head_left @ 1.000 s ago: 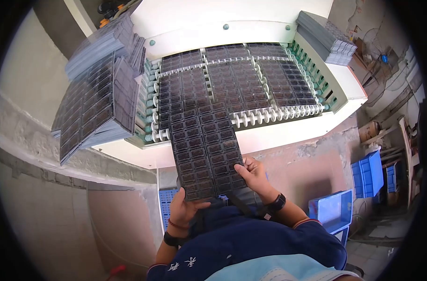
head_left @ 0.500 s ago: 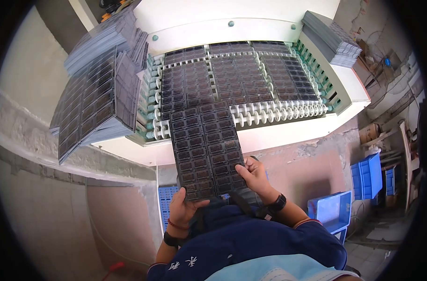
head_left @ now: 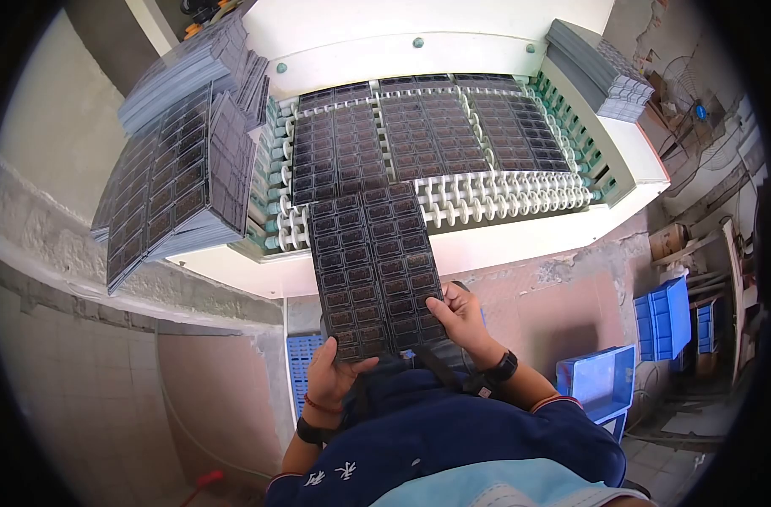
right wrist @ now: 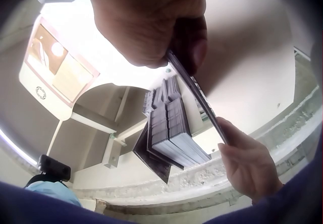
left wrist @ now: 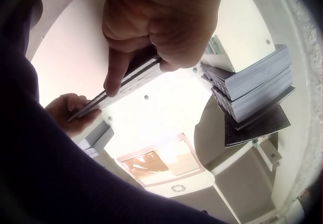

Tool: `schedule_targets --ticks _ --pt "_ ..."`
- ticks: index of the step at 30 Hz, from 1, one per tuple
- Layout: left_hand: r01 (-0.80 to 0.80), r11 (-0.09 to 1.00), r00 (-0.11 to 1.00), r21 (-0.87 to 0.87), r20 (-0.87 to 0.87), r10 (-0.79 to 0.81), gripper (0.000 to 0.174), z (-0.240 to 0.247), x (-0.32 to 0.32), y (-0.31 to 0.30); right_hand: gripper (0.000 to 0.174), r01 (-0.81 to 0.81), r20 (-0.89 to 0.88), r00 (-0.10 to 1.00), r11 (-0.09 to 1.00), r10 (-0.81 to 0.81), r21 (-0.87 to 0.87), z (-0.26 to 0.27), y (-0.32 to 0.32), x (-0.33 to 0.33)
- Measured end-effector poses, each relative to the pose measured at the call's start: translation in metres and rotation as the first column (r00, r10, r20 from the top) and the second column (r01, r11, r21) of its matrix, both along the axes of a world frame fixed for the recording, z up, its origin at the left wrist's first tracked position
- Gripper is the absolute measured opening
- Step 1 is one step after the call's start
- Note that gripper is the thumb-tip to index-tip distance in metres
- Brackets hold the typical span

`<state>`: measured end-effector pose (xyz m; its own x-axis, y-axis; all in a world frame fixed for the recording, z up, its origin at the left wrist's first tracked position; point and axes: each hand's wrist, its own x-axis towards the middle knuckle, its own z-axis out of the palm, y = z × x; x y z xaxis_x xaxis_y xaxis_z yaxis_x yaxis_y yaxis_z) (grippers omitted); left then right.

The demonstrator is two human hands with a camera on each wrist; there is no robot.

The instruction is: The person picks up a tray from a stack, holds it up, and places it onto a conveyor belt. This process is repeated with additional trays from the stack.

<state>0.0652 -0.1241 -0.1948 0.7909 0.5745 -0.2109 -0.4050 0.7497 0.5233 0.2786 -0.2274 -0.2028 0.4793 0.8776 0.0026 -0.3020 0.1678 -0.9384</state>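
Note:
Both hands hold a dark gridded panel, flat and level-looking, printed with rows of small rectangles. My left hand grips its near left corner, thumb on top and fingers underneath. On the near right edge, my right hand pinches it between thumb and fingers. The panel's far end overlaps the front white rollers of a machine in the head view. Similar panels lie side by side on those rollers. Seen edge-on, the held panel is a thin sheet in the right wrist view, between right hand and left hand.
Stacks of gridded panels lean on the machine's left side; another stack sits on its right. The white machine front edge runs just beyond my hands. Blue crates stand low on the right, with a fan behind.
The panels on the rollers have slid away toward the machine, baring more white rollers at the front. My hands keep the same grip on the held panel, which has barely moved.

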Motion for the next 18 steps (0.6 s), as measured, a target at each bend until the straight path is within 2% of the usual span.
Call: schedule_targets --ticks 6,11,15,18 --pt "-0.02 1.0 1.0 -0.016 0.007 0.02 0.042 0.0022 0.0 -0.0014 0.011 -0.009 -0.01 1.0 1.0 0.009 0.017 -0.0009 0.0006 -0.0007" --pt "-0.024 0.999 1.0 -0.025 0.005 0.024 0.038 0.0053 -0.0017 -0.0012 0.014 -0.02 0.046 0.999 1.0 0.021 -0.023 -0.0048 0.002 -0.0002" --pt "-0.057 0.998 0.998 -0.027 -0.04 0.056 0.037 0.0087 -0.0053 -0.0001 0.015 -0.039 0.014 0.999 0.998 0.039 -0.049 -0.0027 0.0054 -0.0038" --pt "-0.028 0.999 0.998 0.019 -0.053 0.029 0.033 0.007 -0.0074 0.0038 0.015 -0.024 0.039 0.999 0.995 0.028 -0.092 -0.0002 0.0042 -0.0021"
